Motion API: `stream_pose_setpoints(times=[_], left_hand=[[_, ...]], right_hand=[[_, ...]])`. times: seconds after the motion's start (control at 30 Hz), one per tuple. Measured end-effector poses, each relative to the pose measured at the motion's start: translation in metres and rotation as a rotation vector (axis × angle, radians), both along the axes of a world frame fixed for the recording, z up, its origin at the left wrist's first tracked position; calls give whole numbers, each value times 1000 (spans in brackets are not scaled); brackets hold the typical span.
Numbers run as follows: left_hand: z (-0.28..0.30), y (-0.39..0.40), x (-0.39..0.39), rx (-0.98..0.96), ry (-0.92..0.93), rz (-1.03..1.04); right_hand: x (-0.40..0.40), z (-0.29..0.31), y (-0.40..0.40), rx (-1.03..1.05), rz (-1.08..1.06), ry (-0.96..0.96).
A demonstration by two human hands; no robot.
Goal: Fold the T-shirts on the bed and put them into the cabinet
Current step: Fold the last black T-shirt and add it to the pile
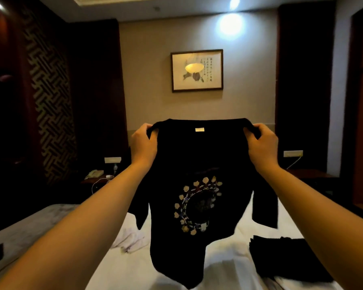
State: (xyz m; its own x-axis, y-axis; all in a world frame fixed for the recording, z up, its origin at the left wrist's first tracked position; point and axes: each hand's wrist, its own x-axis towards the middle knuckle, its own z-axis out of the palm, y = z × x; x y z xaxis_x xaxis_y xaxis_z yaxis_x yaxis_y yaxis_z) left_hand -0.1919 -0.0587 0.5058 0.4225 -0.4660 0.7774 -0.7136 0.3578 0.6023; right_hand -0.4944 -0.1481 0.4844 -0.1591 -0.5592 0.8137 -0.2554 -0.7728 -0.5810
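Aloft, left hand [143, 144] and right hand [262, 145] grip black T-shirt [199, 164] — above bed [224, 266].

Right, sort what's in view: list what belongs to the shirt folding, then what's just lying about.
Job:
black T-shirt, held up by left hand and right hand
white garment on the bed
dark folded pile

Lying about:
telephone and bottle on the bedside table
framed picture
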Motion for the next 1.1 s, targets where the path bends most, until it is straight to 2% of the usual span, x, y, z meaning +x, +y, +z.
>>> stream_pose_setpoints(times=[0.27, 0.43, 0.57, 0.67, 0.77, 0.97, 1.1], left_hand=[[3, 53, -4, -260, -202, 182], [8, 85, -8, -535, -370, 238], [5, 100, -9, -607, -460, 362], [-10, 99, -4, -507, -506, 447], [-44, 87, 3, -333, -525, 435], [-161, 51, 15, 34, -495, 356], [-240, 25, 23, 306, -437, 302]], right_hand=[[-5, 4, 56, -329, -215, 4], [-16, 11, 85, -585, -324, -38], [-24, 11, 97, -675, -352, -6], [-25, -3, 91, -651, -387, 53], [-20, -40, 76, -546, -388, 119], [-8, -173, 37, -217, -359, 229], [-2, -258, 18, -2, -357, 367]])
